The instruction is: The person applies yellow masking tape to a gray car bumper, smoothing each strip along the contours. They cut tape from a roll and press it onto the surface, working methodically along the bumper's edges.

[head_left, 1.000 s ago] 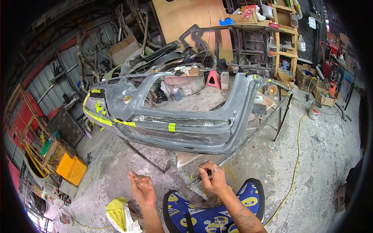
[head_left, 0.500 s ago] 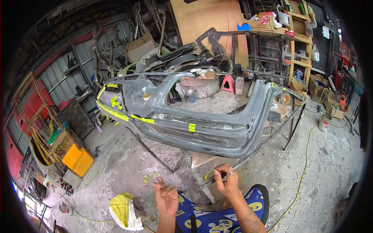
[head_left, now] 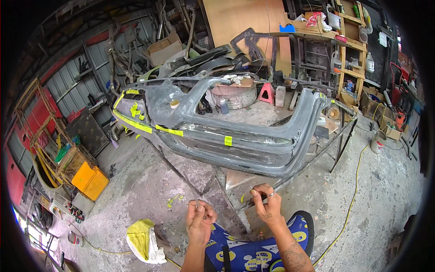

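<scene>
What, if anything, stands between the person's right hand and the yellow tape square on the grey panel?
Nothing visible: the yellow tape square lies uncovered on the grey panel, with open space toward the right hand.

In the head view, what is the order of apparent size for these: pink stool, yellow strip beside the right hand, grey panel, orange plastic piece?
1. grey panel
2. orange plastic piece
3. pink stool
4. yellow strip beside the right hand
</scene>
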The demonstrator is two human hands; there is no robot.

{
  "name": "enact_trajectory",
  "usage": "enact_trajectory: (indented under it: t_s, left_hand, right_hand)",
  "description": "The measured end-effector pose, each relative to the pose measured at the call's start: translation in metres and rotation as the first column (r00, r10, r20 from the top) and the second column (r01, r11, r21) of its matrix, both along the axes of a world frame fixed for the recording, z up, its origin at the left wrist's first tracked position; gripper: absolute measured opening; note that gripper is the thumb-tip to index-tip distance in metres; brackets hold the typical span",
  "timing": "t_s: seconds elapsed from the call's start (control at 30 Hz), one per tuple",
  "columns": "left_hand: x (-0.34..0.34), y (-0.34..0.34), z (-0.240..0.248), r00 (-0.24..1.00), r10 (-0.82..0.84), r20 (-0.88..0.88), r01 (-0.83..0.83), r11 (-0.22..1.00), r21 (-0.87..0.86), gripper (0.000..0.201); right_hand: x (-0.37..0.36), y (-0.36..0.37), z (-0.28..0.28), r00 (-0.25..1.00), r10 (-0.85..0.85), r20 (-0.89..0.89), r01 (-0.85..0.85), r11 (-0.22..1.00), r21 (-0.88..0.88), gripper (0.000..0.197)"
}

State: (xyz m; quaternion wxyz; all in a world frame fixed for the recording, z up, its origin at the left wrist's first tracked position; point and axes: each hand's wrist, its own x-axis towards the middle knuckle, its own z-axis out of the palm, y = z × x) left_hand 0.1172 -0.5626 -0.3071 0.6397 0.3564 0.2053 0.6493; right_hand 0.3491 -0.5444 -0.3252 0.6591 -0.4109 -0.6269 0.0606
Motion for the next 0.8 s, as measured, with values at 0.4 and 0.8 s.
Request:
enact_trajectory:
  t_s: [0.4,0.8]
  left_hand:
    - [0.033,0.000,0.025,0.986,0.089,-0.138,-0.087,0.996,0.024,0.014]
    - [0.039,0.001,0.024,0.942,-0.260,-0.212,0.214,0.953,-0.214,0.033]
  right_hand:
    - [0.001,-0.018,0.037,0.995,0.095,-0.019,-0.094,0.995,0.024,0.016]
    - [-0.004,-0.024,0.039,0.999,0.048,-0.020,-0.048,0.999,0.020,0.024]
